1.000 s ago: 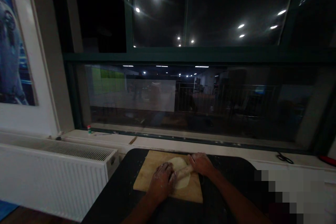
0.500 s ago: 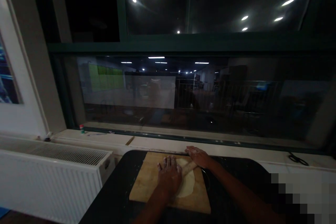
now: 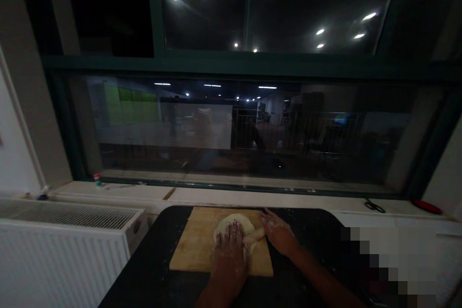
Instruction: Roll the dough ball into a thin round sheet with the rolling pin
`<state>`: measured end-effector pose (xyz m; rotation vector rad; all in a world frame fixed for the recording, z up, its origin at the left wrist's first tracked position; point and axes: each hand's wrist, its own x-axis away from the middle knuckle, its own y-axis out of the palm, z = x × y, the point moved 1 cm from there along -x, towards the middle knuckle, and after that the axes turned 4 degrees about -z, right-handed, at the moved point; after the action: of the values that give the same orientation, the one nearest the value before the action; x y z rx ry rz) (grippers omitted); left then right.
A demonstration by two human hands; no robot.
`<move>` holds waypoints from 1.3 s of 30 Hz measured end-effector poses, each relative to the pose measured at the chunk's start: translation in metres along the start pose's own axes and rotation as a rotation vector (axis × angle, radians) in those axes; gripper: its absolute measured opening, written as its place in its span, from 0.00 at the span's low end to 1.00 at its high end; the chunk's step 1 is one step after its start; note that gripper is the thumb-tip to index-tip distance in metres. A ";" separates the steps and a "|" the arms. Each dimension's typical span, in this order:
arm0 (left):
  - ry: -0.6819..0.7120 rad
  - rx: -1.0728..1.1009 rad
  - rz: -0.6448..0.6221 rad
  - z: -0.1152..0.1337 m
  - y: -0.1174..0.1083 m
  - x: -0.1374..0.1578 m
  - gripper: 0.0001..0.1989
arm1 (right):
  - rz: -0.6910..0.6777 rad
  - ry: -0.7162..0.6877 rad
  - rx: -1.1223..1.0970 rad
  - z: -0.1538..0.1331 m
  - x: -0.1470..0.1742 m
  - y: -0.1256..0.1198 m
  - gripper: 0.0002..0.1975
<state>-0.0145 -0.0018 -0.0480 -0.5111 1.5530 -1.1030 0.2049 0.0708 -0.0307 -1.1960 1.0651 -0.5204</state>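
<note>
We note the left hand (image 3: 231, 250) lying palm down on the rolling pin (image 3: 254, 236), its floury fingers (image 3: 234, 229) stretched forward and only slightly spread, flat rather than curled, covering that end of the pin and the near part of the dough (image 3: 233, 224). The right hand (image 3: 277, 233) presses on the pin's other end; its fingers lie close together and point toward the window, and we cannot tell whether they wrap around the pin or merely rest on top (lighting is very dim). The pin lies slantwise across the dough, only its short middle stretch showing between the two hands. The dough is a pale, roughly round sheet on the far middle of the wooden board (image 3: 195, 250), which sits on a dark table (image 3: 151, 269) dusted with white specks. Beyond the board runs a white windowsill (image 3: 216, 197) with scissors (image 3: 374, 206) and a red object (image 3: 428, 207) at its right end, and a small red-capped item (image 3: 97, 179) at its left. A white radiator (image 3: 68, 240) stands left of the table. We find no legible writing or brand marks anywhere.
</note>
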 end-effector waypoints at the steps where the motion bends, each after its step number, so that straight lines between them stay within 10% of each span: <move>1: 0.023 -0.001 0.008 0.002 0.001 0.004 0.26 | 0.013 0.019 -0.008 -0.001 0.005 0.000 0.23; 16: -0.049 -0.029 -0.372 -0.041 -0.016 -0.044 0.24 | -0.359 -0.145 -0.051 0.004 -0.110 0.016 0.20; 22: -0.128 -0.008 -0.201 -0.035 -0.009 -0.045 0.25 | -0.201 -0.020 -0.046 0.005 -0.067 0.014 0.24; 32: 0.182 0.072 -0.050 -0.023 -0.031 0.007 0.25 | 0.103 0.208 -0.031 -0.045 0.054 -0.005 0.24; 39: 0.156 0.064 -0.117 -0.025 -0.029 -0.005 0.24 | -0.093 0.149 -0.014 -0.027 0.016 -0.005 0.24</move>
<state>-0.0429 -0.0020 -0.0218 -0.4864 1.6332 -1.3039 0.1890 0.0431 -0.0317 -1.2384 1.1448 -0.6836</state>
